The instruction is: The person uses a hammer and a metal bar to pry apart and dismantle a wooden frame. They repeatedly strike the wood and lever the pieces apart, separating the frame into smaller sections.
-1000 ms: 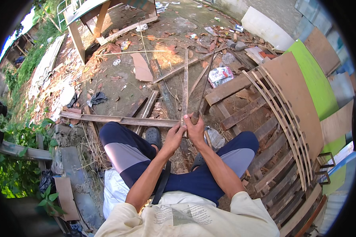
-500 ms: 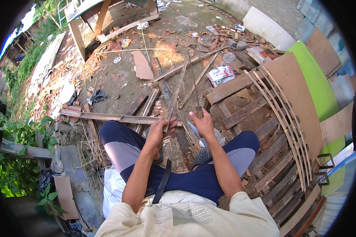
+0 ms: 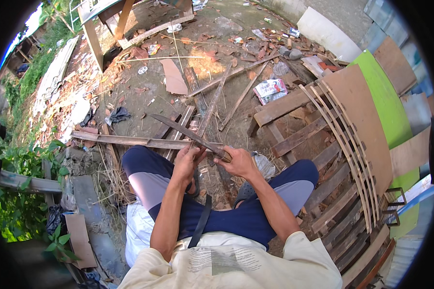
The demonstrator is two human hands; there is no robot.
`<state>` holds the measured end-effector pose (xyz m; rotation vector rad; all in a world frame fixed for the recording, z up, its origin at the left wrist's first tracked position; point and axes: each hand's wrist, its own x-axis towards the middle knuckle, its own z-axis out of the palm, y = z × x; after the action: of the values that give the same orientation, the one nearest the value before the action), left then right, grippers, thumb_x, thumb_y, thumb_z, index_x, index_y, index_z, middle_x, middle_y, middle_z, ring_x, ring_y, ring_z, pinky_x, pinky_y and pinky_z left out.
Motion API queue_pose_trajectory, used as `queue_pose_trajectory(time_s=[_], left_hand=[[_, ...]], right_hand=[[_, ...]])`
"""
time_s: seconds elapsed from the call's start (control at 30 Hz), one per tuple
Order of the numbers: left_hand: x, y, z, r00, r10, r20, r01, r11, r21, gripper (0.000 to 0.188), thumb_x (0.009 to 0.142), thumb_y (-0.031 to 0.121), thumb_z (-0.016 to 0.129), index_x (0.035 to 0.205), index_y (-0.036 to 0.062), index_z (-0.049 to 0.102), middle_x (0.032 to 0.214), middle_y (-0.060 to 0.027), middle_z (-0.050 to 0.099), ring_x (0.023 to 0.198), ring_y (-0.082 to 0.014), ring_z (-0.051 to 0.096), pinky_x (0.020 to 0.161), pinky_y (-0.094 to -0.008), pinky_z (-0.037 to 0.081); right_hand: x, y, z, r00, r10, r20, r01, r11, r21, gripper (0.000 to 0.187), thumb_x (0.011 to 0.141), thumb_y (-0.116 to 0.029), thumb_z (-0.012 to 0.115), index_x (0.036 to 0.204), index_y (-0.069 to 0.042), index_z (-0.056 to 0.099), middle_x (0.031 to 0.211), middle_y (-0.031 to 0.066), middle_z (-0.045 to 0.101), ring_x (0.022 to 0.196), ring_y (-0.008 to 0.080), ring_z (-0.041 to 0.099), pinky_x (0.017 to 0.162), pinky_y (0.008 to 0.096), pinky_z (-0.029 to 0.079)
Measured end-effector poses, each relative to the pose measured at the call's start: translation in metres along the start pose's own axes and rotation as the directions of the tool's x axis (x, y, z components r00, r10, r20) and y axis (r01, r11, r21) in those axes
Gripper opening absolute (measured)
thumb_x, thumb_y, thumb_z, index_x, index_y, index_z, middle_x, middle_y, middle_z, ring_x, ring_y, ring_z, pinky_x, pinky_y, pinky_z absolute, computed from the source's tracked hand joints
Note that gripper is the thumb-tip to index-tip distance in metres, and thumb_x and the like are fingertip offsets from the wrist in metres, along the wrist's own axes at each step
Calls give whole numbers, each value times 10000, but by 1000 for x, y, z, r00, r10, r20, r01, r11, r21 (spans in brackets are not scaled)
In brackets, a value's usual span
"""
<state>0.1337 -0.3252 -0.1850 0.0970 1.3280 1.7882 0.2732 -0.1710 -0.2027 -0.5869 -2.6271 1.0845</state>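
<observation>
My right hand (image 3: 239,163) is wrapped round the handle of a machete (image 3: 180,128). Its long dark blade points away to the left and crosses over a narrow wooden strip (image 3: 212,108). The near end of that strip is gripped in my left hand (image 3: 186,161), and its far end reaches out over the dirt. Blade and strip meet just beyond my left fingers; whether they touch I cannot tell. Beneath, a long grooved plank (image 3: 130,140) lies crosswise in front of my knees.
To the right is a slatted wooden frame (image 3: 301,137) with thin curved strips (image 3: 345,149) on it, beside a brown board (image 3: 366,120) and a green panel (image 3: 383,101). Ahead lie a cardboard piece (image 3: 172,77), a printed packet (image 3: 270,90) and scrap wood. A wooden table (image 3: 94,41) stands far left.
The machete has swung from pointing straight ahead to lying leftward across the strip. My right hand has moved slightly left and nearer my body, closer to my left hand, which keeps its hold.
</observation>
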Motion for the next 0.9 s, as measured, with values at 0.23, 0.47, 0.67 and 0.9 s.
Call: queue_pose_trajectory(time_s=[0.23,0.47,0.67,0.9], left_hand=[[-19,3,-5,1000,23,-17,-23,1000,-8,412,952,41,470,1350,-64,470,1318,-188,561,1259,-271,544,1095,-401,425],[-36,30,-3,958,211,-195,-212,977,13,442,987,121,451,1392,-54,438,1293,-197,579,1210,-261,583,1053,-357,455],[-12,54,14,660,659,-361,-615,749,245,474,1064,335,387,1359,-26,471,1237,-167,589,1161,-240,586,1015,-342,450],[101,108,22,-73,991,-112,-903,-19,428,320,1068,296,359,1037,4,486,1020,-131,585,994,-224,575,922,-367,464]], right_hand=[[13,20,16,993,87,80,-88,996,7,331,804,-416,718,961,-125,702,757,180,686,760,408,669,680,476,537],[19,28,29,989,148,-17,-147,989,33,323,798,-397,720,946,-110,703,743,202,667,755,414,659,657,472,515],[17,20,29,982,186,-45,-178,973,145,333,810,-388,727,936,-82,689,714,209,644,733,415,648,635,453,485],[18,19,25,970,138,-200,-93,972,218,418,826,-353,751,768,11,554,607,171,527,540,285,494,549,398,410]])
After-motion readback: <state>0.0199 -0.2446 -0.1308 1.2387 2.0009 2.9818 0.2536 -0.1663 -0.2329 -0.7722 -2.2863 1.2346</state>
